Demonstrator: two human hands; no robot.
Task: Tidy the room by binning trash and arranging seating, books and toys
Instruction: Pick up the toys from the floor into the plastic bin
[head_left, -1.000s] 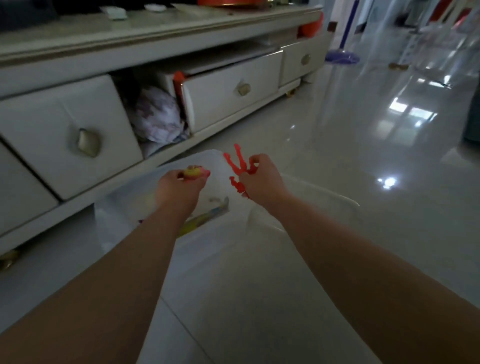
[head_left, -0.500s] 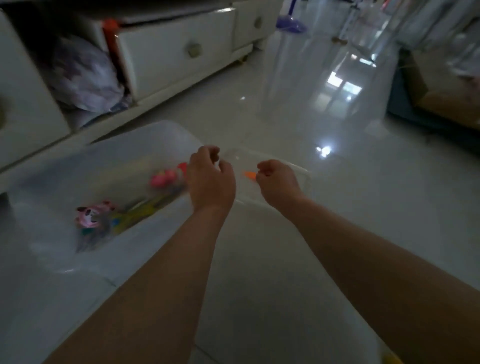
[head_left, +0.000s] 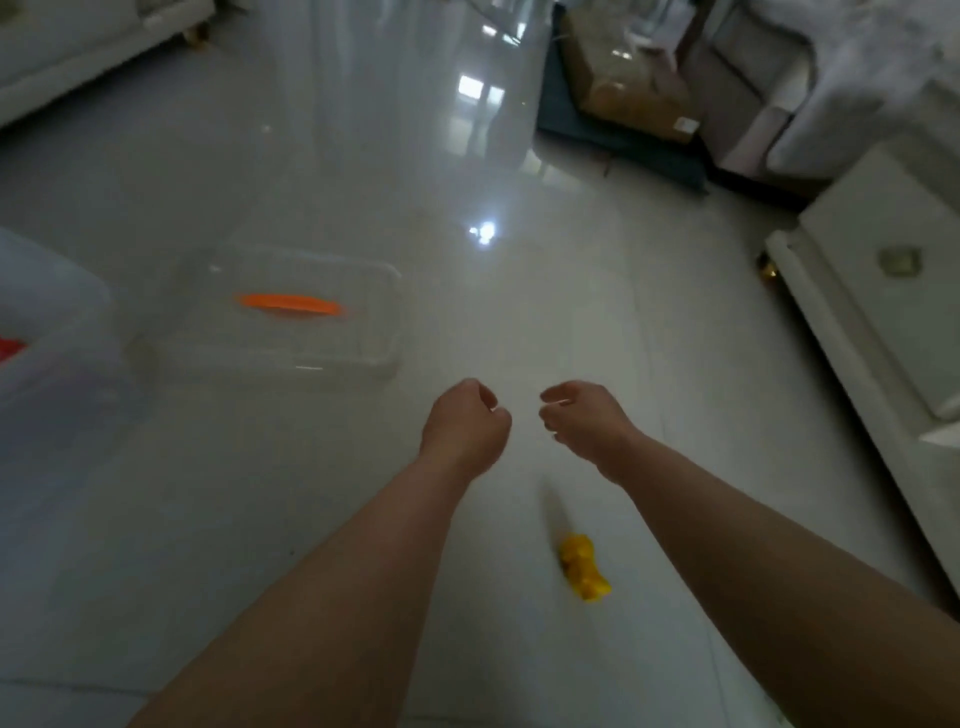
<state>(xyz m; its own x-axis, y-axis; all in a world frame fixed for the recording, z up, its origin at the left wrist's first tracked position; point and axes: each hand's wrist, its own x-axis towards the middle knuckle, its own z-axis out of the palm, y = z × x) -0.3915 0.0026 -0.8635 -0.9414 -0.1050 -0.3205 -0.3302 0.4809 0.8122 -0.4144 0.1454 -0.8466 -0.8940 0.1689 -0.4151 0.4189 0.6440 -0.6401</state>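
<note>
Yellow toy (head_left: 584, 574) on floor (head_left: 311, 493), lengthwise away from us, nearer our slack empty right hand (head_left: 582, 423) than fisted left hand (head_left: 465, 426).

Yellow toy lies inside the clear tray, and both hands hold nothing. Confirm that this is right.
Not right. The head view shows the yellow toy on the bare floor between the forearms, well apart from the clear tray. The rest stands: the left hand and the right hand hold nothing.
</note>
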